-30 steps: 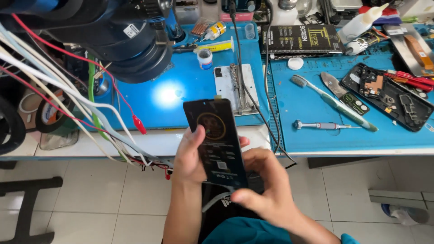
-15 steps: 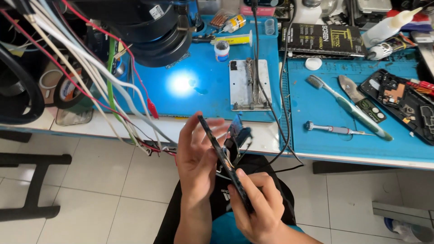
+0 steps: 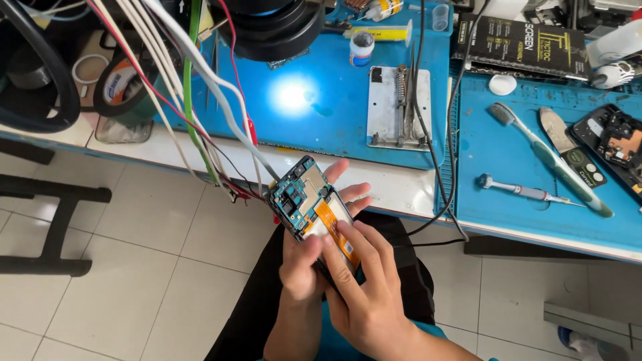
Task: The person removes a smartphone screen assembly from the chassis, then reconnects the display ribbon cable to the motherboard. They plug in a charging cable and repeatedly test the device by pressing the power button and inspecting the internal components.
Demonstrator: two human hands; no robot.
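Note:
I hold an opened phone (image 3: pixel 309 198) over my lap, its back off so the blue circuit board, silver shield and an orange flex strip face up. My left hand (image 3: pixel 304 264) grips its left edge and underside, fingers curling up on the far right side. My right hand (image 3: pixel 364 294) covers the phone's lower half, fingers lying on the orange strip. The bottom of the phone is hidden under my right hand.
A blue work mat (image 3: pixel 321 107) with a bright light spot lies on the bench ahead. On it sit a metal board holder (image 3: pixel 399 107), a screwdriver (image 3: pixel 521 192), a toothbrush (image 3: pixel 548 159) and a small bottle (image 3: pixel 362 48). Wires (image 3: pixel 200 120) hang off the bench's left side.
The phone has been turned over: a second ago its dark screen faced up, then it was edge-on, now its open back with the circuit board faces me.

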